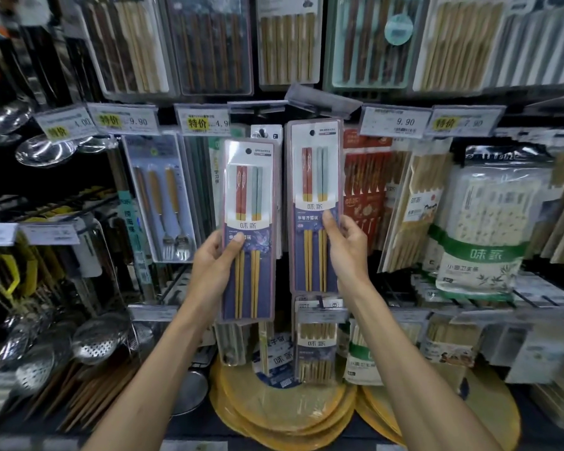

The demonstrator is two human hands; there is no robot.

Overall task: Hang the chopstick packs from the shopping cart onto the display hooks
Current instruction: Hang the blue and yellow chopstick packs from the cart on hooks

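Upright, purple-carded chopstick pack (248, 229), clear blister

left hand (214, 265): raised, thumb pinching left pack (248, 196) | right hand (347, 247): raised, thumb pinching right pack (315, 170)

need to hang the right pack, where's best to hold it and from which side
Hold the right pack by its lower half, pinched from its right edge, thumb on the front, as the right hand does. It is flat, long and upright, and the hang hole at its top must stay free.
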